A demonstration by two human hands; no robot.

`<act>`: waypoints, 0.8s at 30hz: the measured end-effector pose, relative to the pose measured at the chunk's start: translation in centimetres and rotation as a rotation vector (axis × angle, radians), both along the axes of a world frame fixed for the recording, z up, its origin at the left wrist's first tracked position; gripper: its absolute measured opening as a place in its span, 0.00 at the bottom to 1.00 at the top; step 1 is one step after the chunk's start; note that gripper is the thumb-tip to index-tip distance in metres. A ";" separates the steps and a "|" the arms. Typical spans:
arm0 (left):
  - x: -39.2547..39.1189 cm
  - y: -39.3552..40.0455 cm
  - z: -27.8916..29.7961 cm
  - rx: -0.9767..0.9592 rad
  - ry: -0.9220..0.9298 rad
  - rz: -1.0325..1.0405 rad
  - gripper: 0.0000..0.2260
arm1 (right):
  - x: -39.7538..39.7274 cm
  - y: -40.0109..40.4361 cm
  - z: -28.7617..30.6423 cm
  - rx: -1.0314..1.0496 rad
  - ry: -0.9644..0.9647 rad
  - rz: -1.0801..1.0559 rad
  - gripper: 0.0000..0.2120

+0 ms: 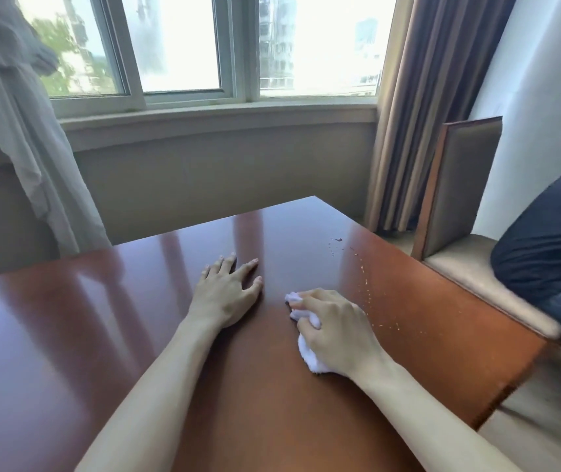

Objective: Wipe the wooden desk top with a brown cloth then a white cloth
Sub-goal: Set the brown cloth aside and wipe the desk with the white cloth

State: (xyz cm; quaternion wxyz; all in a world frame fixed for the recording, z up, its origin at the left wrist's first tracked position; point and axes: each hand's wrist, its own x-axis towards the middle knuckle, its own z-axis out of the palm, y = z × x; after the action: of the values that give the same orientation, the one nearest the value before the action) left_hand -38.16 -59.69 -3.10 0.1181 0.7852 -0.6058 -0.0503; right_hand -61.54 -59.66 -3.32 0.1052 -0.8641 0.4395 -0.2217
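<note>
Right hand (335, 330) grips a bunched white cloth (308, 356) on the counter (67, 335) near scattered droplets (364, 281); left hand (226, 289) rests flat, fingers spread.

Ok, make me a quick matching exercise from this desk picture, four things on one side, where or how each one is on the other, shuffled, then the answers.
Things:
1. left hand
2. white cloth
3. droplets
4. dark curtain

States or places:
A. hanging right of the window
B. bunched under the right hand
C. flat on the desk top, fingers spread
D. scattered near the desk's right edge

Pairs: 1-C, 2-B, 3-D, 4-A
</note>
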 end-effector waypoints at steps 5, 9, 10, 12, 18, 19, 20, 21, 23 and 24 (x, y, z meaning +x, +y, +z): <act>-0.1 0.3 0.2 0.000 -0.002 -0.019 0.26 | 1.2 -2.0 0.9 0.016 0.001 -0.035 0.16; -0.1 0.4 0.0 -0.034 0.012 -0.014 0.27 | 4.5 -9.2 1.2 0.003 0.006 -0.109 0.15; -0.1 0.3 0.1 -0.048 0.009 -0.005 0.28 | 5.6 -11.5 1.3 0.010 -0.004 -0.122 0.16; -0.1 0.2 0.3 -0.067 0.005 0.008 0.30 | 7.9 -16.5 1.6 0.020 -0.012 -0.124 0.17; 0.1 -0.2 -0.1 -0.077 -0.007 0.017 0.29 | 13.4 -30.0 1.7 0.022 0.016 -0.179 0.15; 0.1 -0.2 -0.2 -0.079 -0.007 0.018 0.29 | 14.1 -31.4 1.7 0.027 0.011 -0.197 0.15; 0.1 -0.3 -0.3 -0.079 -0.006 0.023 0.29 | 14.8 -32.3 1.8 0.028 0.009 -0.209 0.15; 0.2 -0.4 -0.4 -0.076 -0.006 0.029 0.29 | 15.3 -32.7 1.8 0.023 0.017 -0.213 0.16; 0.5 -0.4 -0.3 -0.065 -0.006 0.028 0.29 | 15.4 -32.5 1.6 0.008 0.034 -0.209 0.16; 0.5 -0.4 -0.3 -0.061 -0.001 0.023 0.28 | 15.1 -31.8 1.5 0.003 0.041 -0.199 0.15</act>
State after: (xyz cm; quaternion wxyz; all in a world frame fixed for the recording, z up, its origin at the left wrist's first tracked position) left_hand -37.68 -60.13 -3.45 0.1423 0.7883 -0.5979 -0.0302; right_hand -46.48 -91.49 -1.84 0.0751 -0.8204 0.5256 -0.2124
